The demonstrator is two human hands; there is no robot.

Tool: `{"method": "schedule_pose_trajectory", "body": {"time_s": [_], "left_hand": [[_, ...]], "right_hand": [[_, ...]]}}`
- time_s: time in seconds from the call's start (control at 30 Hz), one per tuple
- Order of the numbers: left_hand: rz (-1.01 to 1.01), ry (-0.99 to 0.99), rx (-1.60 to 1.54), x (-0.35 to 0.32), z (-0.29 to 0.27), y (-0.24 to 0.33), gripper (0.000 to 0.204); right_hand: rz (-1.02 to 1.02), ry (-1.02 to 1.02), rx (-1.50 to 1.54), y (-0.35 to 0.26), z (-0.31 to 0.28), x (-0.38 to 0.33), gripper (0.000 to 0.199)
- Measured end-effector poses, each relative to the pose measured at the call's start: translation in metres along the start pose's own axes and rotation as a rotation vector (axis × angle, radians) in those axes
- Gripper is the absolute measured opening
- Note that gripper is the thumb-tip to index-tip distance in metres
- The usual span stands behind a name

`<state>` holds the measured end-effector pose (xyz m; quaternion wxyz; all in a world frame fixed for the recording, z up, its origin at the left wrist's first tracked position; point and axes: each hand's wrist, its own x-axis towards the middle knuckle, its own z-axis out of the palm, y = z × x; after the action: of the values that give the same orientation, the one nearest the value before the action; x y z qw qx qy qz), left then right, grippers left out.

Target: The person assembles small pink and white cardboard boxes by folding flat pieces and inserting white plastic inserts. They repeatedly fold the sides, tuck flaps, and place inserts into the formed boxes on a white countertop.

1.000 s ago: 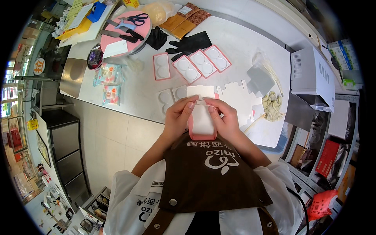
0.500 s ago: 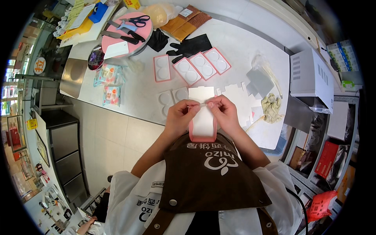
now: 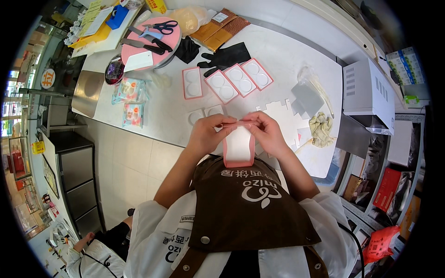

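A: In the head view, what do the two hands hold?

B: The left hand point(image 3: 207, 134) and the right hand point(image 3: 266, 132) both pinch the top edge of a pink-rimmed white rectangular card sleeve point(image 3: 238, 147). Each grip is pressed together on a top corner, thumbs and fingertips closed on the rim. The sleeve hangs down from the grips, upright in front of the brown apron point(image 3: 250, 204), above the near edge of the white table point(image 3: 287, 55).

A: What lies beyond the grips?

B: Just past the left grip sit two small white moulded trays point(image 3: 205, 113) on the table. Farther out is a row of pink-edged flat trays with round hollows point(image 3: 227, 83), four in all, one set apart to the left. Beyond those lies a pair of black gloves point(image 3: 222, 56). Past the right grip lie flat white die-cut card sheets point(image 3: 282, 116), and farther right a crumpled cream cloth point(image 3: 321, 128).

A: And far off to the left?

B: A round pink board point(image 3: 148, 46) carrying scissors point(image 3: 162, 27) and a knife, well apart from both grips. Two pink printed packets point(image 3: 130, 99) lie nearer, left of the left grip.
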<state>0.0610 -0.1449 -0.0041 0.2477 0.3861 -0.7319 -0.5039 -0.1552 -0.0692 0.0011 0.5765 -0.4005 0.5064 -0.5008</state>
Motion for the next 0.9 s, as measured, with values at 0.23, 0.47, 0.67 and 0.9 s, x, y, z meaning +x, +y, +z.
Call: {"method": "schedule_pose_trajectory", "body": {"time_s": [0.23,0.47,0.67,0.9], "left_hand": [[0.693,-0.005,0.647,0.025,-0.019,0.012,0.023],[0.626,-0.087,0.563,0.027,-0.015,0.021,0.027],[0.254,-0.089,0.236,0.018,-0.005,0.008,0.016],[0.474,0.016,0.565,0.022,0.011,0.003,0.008]], "right_hand": [[0.096,-0.109,-0.124,-0.004,-0.013,0.01,0.025],[0.199,-0.146,-0.375,-0.032,-0.013,0.007,0.024],[0.09,-0.096,-0.625,-0.027,-0.008,0.009,0.02],[-0.274,-0.01,-1.171,-0.011,0.003,0.021,0.017]]}}
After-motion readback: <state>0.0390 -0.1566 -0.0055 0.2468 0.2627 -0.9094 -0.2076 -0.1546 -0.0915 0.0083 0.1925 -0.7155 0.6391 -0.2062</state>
